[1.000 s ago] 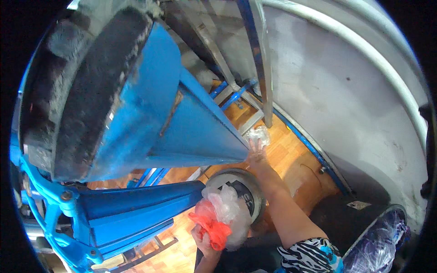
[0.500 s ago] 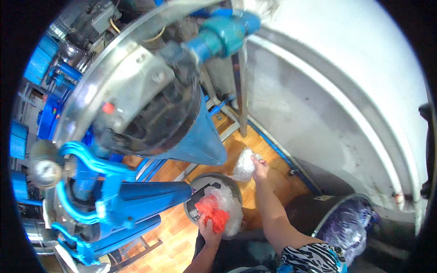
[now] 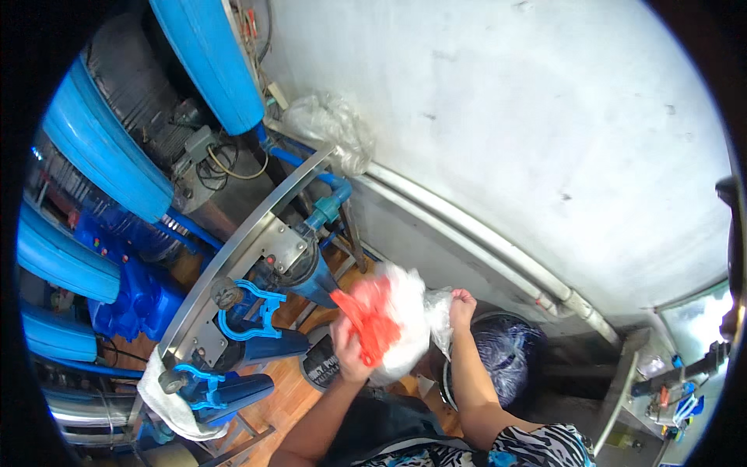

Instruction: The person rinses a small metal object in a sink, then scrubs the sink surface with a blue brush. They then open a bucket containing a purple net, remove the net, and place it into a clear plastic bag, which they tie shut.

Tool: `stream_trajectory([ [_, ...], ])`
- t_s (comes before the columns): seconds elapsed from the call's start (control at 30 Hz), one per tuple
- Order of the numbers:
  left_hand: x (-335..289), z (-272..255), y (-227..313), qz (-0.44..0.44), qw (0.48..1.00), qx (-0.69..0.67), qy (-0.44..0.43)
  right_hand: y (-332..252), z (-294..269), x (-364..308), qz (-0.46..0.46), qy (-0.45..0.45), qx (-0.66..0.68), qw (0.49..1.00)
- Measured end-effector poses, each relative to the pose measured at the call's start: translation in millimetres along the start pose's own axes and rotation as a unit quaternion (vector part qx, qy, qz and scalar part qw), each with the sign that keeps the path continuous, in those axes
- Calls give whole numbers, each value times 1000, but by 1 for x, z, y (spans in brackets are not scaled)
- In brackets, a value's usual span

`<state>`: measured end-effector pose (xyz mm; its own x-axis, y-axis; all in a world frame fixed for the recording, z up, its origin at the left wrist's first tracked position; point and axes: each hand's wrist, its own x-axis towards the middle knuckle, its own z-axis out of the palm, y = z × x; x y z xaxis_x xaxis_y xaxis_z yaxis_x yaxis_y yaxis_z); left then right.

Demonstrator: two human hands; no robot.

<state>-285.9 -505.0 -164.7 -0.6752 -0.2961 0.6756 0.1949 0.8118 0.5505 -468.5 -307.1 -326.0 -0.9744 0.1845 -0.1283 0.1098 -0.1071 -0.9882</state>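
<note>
My left hand (image 3: 350, 352) is closed around a bunched red plastic bag (image 3: 380, 323). Gathered against the red one is a bulky white translucent plastic bag (image 3: 406, 319), partly covering the floor behind it. On the other side, my right hand (image 3: 463, 306) pinches a crumpled clear plastic bag (image 3: 439, 315), which touches or joins the white bundle; I cannot tell which. Both hands are raised in front of my body. Below my left hand stands a grey round bucket (image 3: 306, 366) with something dark inside, mostly hidden by my hand and the bags.
A bin lined with a dark purple bag (image 3: 510, 354) stands right of my right forearm. Blue filter housings (image 3: 272, 347) hang from a metal frame (image 3: 233, 257) on the left. White pipes (image 3: 467, 233) run along the wall. Another clear plastic bundle (image 3: 334, 128) rests near the pipes.
My view has lifted and shows more wall. Both hands have risen from over the bucket and floor with the plastic bags, and now sit closer together.
</note>
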Motion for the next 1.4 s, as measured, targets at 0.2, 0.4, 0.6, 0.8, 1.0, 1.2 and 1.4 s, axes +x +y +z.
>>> stream_trajectory([
  [0.2, 162, -32, 34, -41, 971, -131, 197, -71, -71, -39, 52, -41, 25, 997],
  [0.4, 281, -59, 34, 55, 960, 17, 273, -101, -104, -98, 74, -67, 16, 995],
  [0.6, 347, -69, 52, 65, 965, 40, 251, -144, -115, -152, 149, -91, -34, 984],
  [0.8, 314, -14, 96, 132, 970, -192, -71, -203, -135, -185, 66, -15, -232, 970],
  [1.0, 227, 52, 182, 272, 895, -224, -273, -256, -153, -230, 15, 89, -300, 950],
  [1.2, 194, 88, 258, 232, 858, -364, -277, -261, -175, -285, 52, 223, -264, 937],
  [1.4, 174, 98, 323, 142, 845, -472, -207, -267, -201, -323, -78, 412, -172, 891],
])
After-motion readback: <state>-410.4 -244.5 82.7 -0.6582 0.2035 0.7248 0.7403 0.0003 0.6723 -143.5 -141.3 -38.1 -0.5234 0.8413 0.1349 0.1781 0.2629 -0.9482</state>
